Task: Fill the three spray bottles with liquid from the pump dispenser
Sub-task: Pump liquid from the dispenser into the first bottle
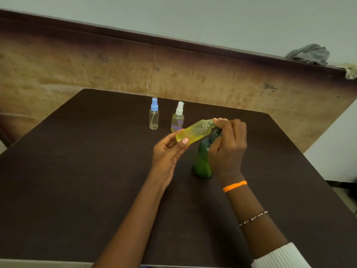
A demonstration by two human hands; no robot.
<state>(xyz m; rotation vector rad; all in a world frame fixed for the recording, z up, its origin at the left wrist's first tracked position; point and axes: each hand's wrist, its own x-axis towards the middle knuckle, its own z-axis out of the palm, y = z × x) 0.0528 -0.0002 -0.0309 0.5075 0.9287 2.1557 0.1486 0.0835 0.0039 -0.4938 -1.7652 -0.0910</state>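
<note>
Nearest the camera, two bare forearms reach over a dark table [77,190]; the right one carries a white ribbed sleeve cuff [280,256], a beaded bracelet [253,218] and, closer to the wrist, an orange band [234,186]. The left hand [168,153] is curled around the base end of a yellow spray bottle [195,133], thumb on the near side and fingers behind it, so the bottle is gripped and lifted clear of the table. The bottle's long axis runs from lower left to upper right, tilted well off upright, with its neck pointing up and to the right. The right hand [229,144] meets that neck, its fingertips [219,120] pinched narrowly around the neck's end; whether a cap sits under them cannot be told. Just beneath the right palm and partly hidden by it stands a green pump dispenser [202,161], upright on the table, its dark top tucked behind the right fingers. Beyond the left fingers, farther across the table, a clear spray bottle with a white nozzle [177,118] stands upright, just behind the yellow bottle's base, and left of it, a little apart, a clear spray bottle with a blue nozzle [154,115] also stands upright. Behind the table runs a worn brown board [96,64], with a grey cloth [309,54] on its top edge at far right.
</note>
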